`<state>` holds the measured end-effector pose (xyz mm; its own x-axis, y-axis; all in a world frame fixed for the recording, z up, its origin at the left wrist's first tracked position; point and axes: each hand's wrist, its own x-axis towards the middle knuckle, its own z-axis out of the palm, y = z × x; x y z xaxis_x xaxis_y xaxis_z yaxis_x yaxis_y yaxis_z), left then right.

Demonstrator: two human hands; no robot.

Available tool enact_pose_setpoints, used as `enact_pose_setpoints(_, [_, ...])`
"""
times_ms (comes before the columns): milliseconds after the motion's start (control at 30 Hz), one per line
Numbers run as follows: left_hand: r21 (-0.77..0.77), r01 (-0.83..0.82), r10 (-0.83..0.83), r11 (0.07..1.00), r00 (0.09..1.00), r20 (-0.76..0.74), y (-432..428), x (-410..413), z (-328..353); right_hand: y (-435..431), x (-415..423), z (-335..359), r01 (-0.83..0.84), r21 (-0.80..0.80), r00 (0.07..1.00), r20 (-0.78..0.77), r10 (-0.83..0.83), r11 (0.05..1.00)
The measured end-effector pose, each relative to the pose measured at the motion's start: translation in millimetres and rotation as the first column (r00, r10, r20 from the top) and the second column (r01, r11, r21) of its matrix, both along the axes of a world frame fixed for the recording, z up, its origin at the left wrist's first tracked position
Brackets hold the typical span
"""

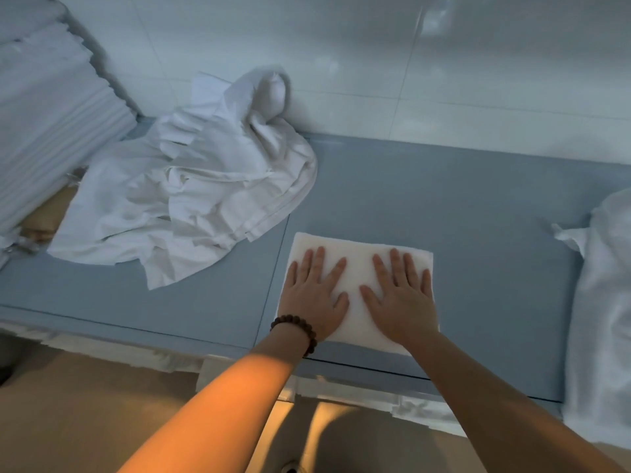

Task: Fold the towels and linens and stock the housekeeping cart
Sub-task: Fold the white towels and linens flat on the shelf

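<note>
A small white folded towel (356, 249), roughly square, lies flat on a blue-grey tabletop (461, 206), near the table's front edge and a little right of centre. Both of the person's hands press down on it, palms flat, fingers straight and spread. Neither hand curls round or pinches the cloth. The left hand (312, 297) covers the towel's left half, its outer edge at the towel's left border, and the right hand (401, 300) covers the right half. The two thumbs point towards each other with a strip of bare towel between them. The fingertips stop short of the towel's far edge, so a band of cloth shows beyond them. A dark brown beaded bracelet (295, 331) circles the left wrist, and both forearms are bare. Counting the linen in view: one folded towel under the hands; one large crumpled white sheet pile (191, 199) further back and to the left, apart from the towel, its top leaning against the white tiled wall (375, 63); one tall stack of folded white linens (51, 107) at the left edge; and one loose white cloth bundle (601, 302) at the right edge, reaching down past the table's front. Below the table is a beige floor (68, 411).
</note>
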<state>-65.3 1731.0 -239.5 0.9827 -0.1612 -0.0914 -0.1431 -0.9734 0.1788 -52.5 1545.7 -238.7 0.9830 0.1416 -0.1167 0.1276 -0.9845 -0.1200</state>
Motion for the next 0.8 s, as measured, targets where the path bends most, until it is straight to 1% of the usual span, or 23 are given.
enact_pose_setpoints(133, [0.052, -0.018, 0.017, 0.999, 1.0, 0.019, 53, -11, -1, 51, -8, 2, -0.03, 0.036, 0.999, 0.012, 0.03, 0.999])
enact_pose_setpoints(233, [0.064, -0.062, 0.06, 0.996, 0.998, 0.027, 96, -20, -1, 93, -12, 2, -0.088, 0.051, 0.996, -0.001, 0.088, 0.995])
enact_pose_setpoints(333, [0.055, -0.11, 0.11, 0.992, 0.994, 0.009, 134, -28, 0, 131, -14, 1, -0.143, 0.06, 0.99, 0.003, 0.143, 0.988])
enact_pose_setpoints(433, [0.069, -0.125, 0.126, 0.99, 0.992, -0.011, 163, -29, 2, 161, -16, 0, -0.152, 0.063, 0.988, 0.029, 0.15, 0.986])
enact_pose_setpoints(567, [0.076, -0.139, 0.14, 0.987, 0.99, -0.011, 183, -28, 2, 184, -12, 0, -0.152, 0.047, 0.988, 0.036, 0.15, 0.987])
enact_pose_setpoints(667, [0.049, -0.147, 0.147, 0.988, 0.989, 0.001, 190, -27, 1, 190, -9, -1, -0.153, 0.048, 0.988, 0.034, 0.152, 0.987])
enact_pose_setpoints(800, [0.05, -0.138, 0.138, 0.989, 0.99, -0.005, 190, -27, 1, 192, -9, -1, -0.149, 0.054, 0.988, 0.037, 0.147, 0.987])
